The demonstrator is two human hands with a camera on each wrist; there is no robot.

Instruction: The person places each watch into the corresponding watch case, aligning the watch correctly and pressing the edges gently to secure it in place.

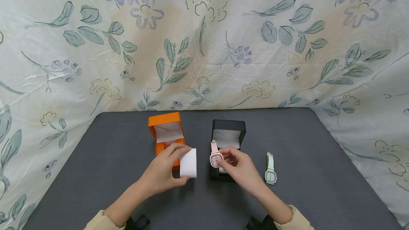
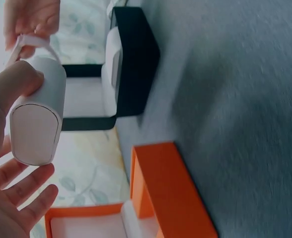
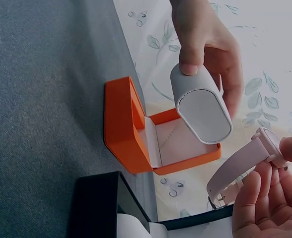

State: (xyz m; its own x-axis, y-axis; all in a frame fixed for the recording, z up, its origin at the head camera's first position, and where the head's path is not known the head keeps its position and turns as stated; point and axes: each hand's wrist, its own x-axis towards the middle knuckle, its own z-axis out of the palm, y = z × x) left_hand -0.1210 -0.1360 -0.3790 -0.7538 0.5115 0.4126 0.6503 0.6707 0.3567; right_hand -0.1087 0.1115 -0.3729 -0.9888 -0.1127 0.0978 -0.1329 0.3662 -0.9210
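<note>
My left hand (image 1: 161,175) pinches a white watch pillow (image 1: 189,163) between thumb and fingers, above the right side of the open orange watch box (image 1: 163,119). In the right wrist view the pillow (image 3: 205,116) shows a flat, rounded end. My right hand (image 1: 241,168) holds a pink wristwatch (image 1: 216,159) by its case, over the open black watch box (image 1: 228,125). Its pink strap (image 3: 238,166) hangs in a curve in the right wrist view, buckle at the lower end. Inside the black box sits another white pillow (image 2: 112,59), partly hidden by my right hand in the head view.
A pale green wristwatch (image 1: 270,171) lies on the dark grey tabletop (image 1: 297,144), right of the black box. Both boxes stand with their lids raised at the back. A floral cloth (image 1: 204,70) hangs behind the table and along its sides.
</note>
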